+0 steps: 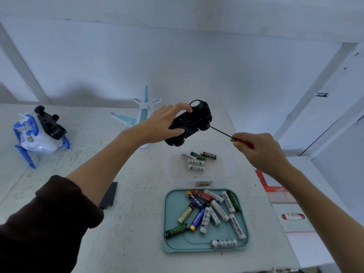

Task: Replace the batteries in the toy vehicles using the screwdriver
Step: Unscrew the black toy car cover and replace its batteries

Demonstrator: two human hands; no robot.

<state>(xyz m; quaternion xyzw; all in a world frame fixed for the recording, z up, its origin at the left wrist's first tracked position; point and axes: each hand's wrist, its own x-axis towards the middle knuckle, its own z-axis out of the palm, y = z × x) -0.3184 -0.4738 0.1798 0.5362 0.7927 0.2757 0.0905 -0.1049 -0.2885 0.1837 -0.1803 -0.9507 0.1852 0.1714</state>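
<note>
My left hand grips a black toy car in the air, tilted with its underside turned toward me. My right hand pinches a red-handled screwdriver, whose thin shaft points up-left, its tip at the car's right end. A teal tray near me holds several loose batteries. A clear plastic box behind it holds a few more batteries. A black battery cover lies on the table at the left.
A blue and white toy vehicle lies on its side at the far left. A white and teal toy plane stands behind my left hand. Red and white paper packaging lies at the table's right edge.
</note>
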